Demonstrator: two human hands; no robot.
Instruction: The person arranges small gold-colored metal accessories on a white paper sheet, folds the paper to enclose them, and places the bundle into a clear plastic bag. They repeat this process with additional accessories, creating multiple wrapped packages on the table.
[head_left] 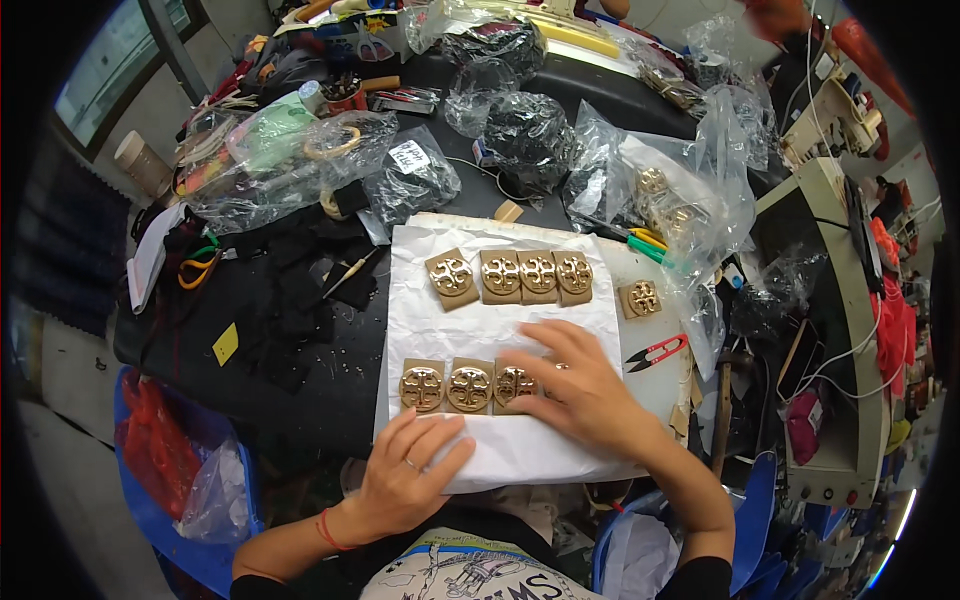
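Round gold metal emblems on square brown backings lie in two rows on a white paper sheet (440, 340). The far row holds several emblems (500, 275), the leftmost a little apart and tilted. In the near row, two emblems (470, 385) show whole at the left. My right hand (590, 395) reaches over that row's right end, fingers spread, beside the third emblem (515, 386) and partly covering another. My left hand (405, 475) rests on the paper's near edge, just below the leftmost near emblem, fingers stretched out and holding nothing.
Right of the paper lie one more gold emblem (640, 298) and red-handled thread snips (657, 353). Clear plastic bags (525, 135) crowd the back. Orange-handled scissors (200, 268) and a yellow slip (227, 345) lie on the black table at left. A blue bin (150, 490) stands below.
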